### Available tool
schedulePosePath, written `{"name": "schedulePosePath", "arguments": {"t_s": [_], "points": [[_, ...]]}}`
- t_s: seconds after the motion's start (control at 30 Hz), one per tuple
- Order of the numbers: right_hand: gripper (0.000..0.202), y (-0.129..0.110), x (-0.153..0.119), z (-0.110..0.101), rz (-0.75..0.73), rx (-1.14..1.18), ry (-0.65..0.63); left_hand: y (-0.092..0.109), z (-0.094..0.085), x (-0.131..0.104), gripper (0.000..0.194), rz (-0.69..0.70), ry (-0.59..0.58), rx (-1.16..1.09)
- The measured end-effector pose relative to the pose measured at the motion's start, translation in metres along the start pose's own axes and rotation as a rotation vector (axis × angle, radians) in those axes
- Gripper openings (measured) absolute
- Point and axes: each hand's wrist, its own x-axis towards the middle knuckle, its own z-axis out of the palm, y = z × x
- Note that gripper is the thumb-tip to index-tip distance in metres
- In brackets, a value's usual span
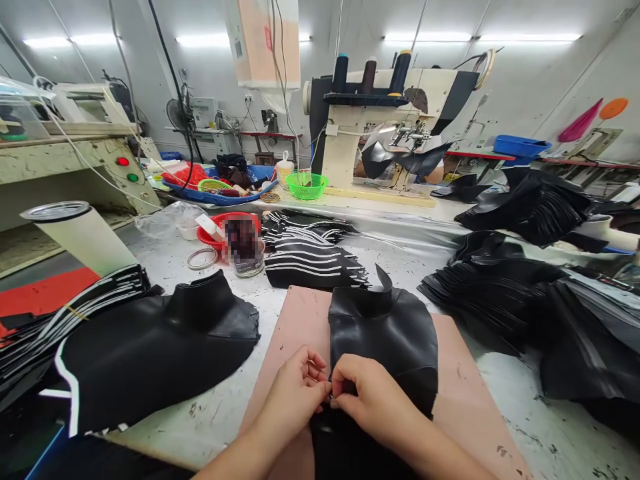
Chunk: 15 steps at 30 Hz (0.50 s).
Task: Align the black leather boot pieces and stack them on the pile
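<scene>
A black leather piece (385,330) with a raised, collar-like top lies on a pink board (300,313) in front of me. My left hand (300,387) is closed in a pinch at its left edge. Right beside it, my right hand (367,393) pinches the same edge, thumb and forefinger together. The fingertips of both hands nearly meet there, and the small spot between them is mostly hidden. Below my hands, more black material continues toward me. To the left rests a similar black leather piece (165,347) with a white strip (73,387) along its edge.
Black pieces with white stripes (313,260) lie behind the board. Stacked black pieces (495,293) fill the right side. A tumbler (83,233), tape roll (202,259), red bowl (213,230), green basket (307,187) and blue tray (220,198) stand around. A sewing machine (345,147) rises behind.
</scene>
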Motion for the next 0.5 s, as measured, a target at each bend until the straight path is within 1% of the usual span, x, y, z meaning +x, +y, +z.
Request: {"name": "schedulePosePath", "arguments": {"t_s": [0.1, 0.17, 0.2, 0.27, 0.33, 0.43, 0.5], "points": [[0.024, -0.001, -0.005, -0.002, -0.128, -0.054, 0.028, 0.002, -0.001, 0.002, 0.022, 0.0, -0.013, 0.013], [0.023, -0.002, -0.01, -0.009, -0.217, -0.091, 0.026, 0.001, -0.003, 0.004, 0.021, 0.011, -0.012, 0.042], [0.022, -0.002, -0.013, -0.014, -0.236, -0.101, 0.022, 0.0, -0.005, 0.006, 0.02, 0.023, -0.008, 0.066], [0.02, 0.001, -0.017, -0.029, -0.21, -0.114, 0.015, -0.002, -0.007, 0.008, 0.018, 0.06, 0.004, 0.132], [0.017, 0.009, -0.017, -0.048, -0.149, -0.167, 0.045, -0.003, -0.01, 0.01, 0.017, 0.111, 0.017, 0.218], [0.014, 0.03, -0.011, -0.077, -0.132, -0.37, 0.118, -0.004, -0.012, 0.011, 0.018, 0.181, 0.026, 0.376], [0.011, 0.05, -0.007, -0.094, -0.132, -0.541, 0.134, -0.004, -0.013, 0.012, 0.019, 0.211, 0.028, 0.489]]}}
